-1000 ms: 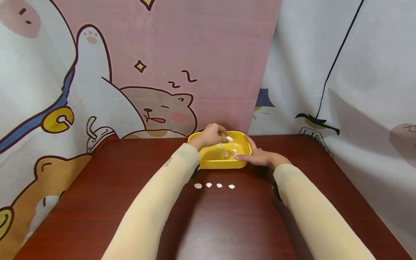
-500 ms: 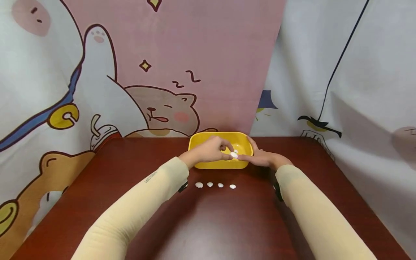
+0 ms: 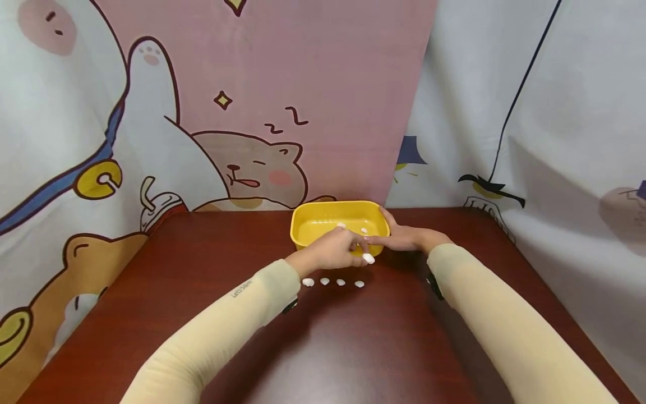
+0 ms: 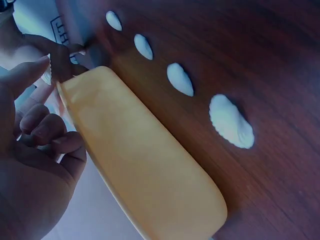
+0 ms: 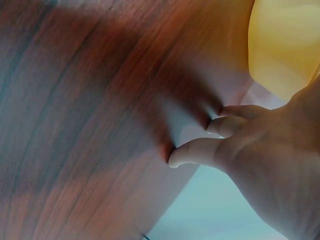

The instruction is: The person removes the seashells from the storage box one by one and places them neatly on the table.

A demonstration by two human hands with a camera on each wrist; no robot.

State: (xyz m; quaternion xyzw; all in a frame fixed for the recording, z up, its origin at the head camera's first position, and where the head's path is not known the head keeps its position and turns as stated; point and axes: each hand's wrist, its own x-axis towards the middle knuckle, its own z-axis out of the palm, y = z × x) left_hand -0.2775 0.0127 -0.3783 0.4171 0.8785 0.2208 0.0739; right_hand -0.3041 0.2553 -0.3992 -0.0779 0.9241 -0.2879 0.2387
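A yellow plastic box stands near the table's back edge. My left hand pinches a white scallop-like seashell between thumb and forefinger, held in front of the box's front wall. My right hand holds the box's right end, thumb across the front rim; in the right wrist view some of its fingertips touch the table. At least two white shells show inside the box, partly hidden by my left hand. In front of it, several white shells lie in a spaced row on the table.
The dark red-brown wooden table extends toward me and to both sides. A printed cartoon curtain hangs right behind its back edge, and more cloth closes in at the left and right.
My left hand, with the shell pinched, has come out of the box and over its front rim toward the row. My right hand stays at the box's right end.
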